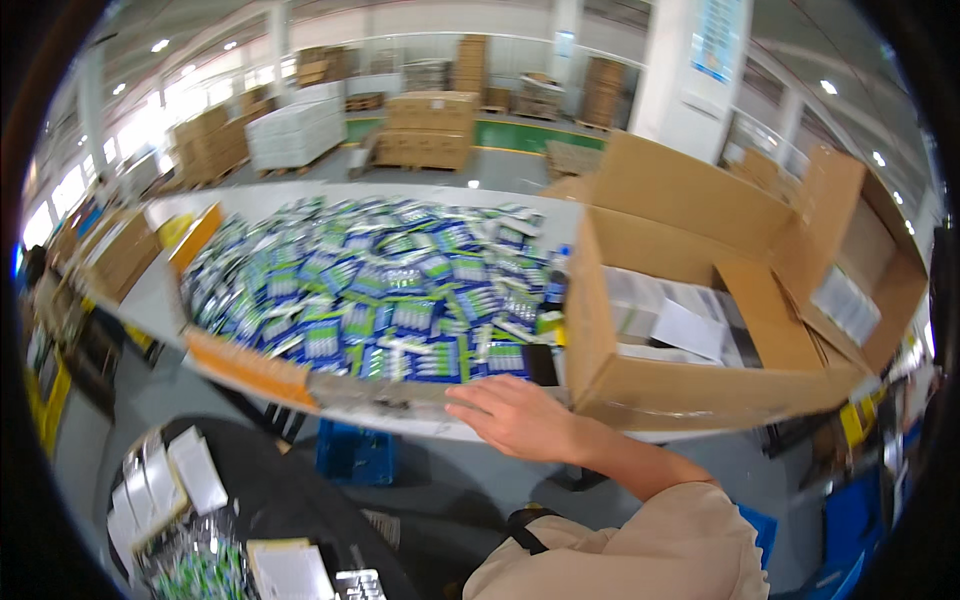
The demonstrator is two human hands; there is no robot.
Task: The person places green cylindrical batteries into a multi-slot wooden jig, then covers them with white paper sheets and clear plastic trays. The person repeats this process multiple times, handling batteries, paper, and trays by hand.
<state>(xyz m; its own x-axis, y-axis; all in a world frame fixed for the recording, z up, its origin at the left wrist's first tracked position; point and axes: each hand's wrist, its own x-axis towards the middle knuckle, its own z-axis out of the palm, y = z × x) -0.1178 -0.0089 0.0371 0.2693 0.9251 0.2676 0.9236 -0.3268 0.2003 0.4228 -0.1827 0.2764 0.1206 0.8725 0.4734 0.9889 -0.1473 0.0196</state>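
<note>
A: Where's the right hand [515,418]?

B: Near edge of the tabletop [150,290], by the worn low strip [375,393] that fronts the heap. Fingers slightly spread and loosely bent, nothing visible between them. Can't tell if they touch the strip. Left hand is out of view, so can't tell its state.

A: And the packs [400,300]?

B: Flat, blue and green, heaped loose behind the strip, overlapping at odd angles. Nearest ones lie just past the fingertips.

A: Best way to handle one from there?

B: My call: go over the strip, not against it. Choose a near pack with nothing lying on it. Pinch opposite edges, lift clear, then draw back. Pulling from underneath would probably slide the heap.

A: Grip force?

B: Light. Packs look thin; pressing hard on the faces might crease them.

A: Hazards?

B: Dark flat thing [541,364], maybe a phone, at the heap's near right corner. Bottle [557,280] farther back on the same side. I'd work left of both. Big cardboard box [700,395] stands right of the heap, its wall near the forearm [640,462]. Keep the elbow low so it doesn't knock it.
</note>
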